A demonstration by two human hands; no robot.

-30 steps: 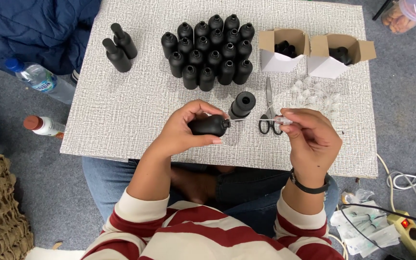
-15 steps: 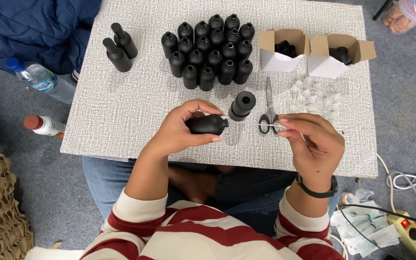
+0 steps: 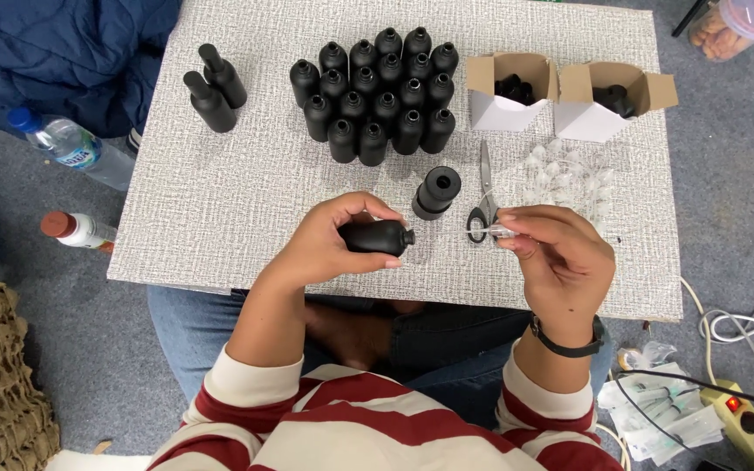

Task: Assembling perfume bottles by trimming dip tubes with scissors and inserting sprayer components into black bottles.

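My left hand (image 3: 333,244) grips a small black bottle (image 3: 379,236) lying on its side, its open neck pointing right. My right hand (image 3: 556,257) pinches a small clear plastic insert (image 3: 497,231) between thumb and fingertips, a short gap to the right of the bottle's neck. Both hands hover over the near edge of the grey speckled table (image 3: 220,209). A black cylindrical cap (image 3: 436,192) stands just beyond the bottle. Scissors (image 3: 484,192) lie beside it.
Several open black bottles (image 3: 373,96) stand grouped at the back. Two capped bottles (image 3: 214,87) lie at the far left. Two open cardboard boxes (image 3: 560,92) hold black parts. Clear inserts (image 3: 569,174) are scattered near them. Water bottles lie on the floor at left, cables at right.
The bottle has tipped so its neck points more squarely right. My right hand has shifted slightly with the clear insert; the gap to the neck remains.
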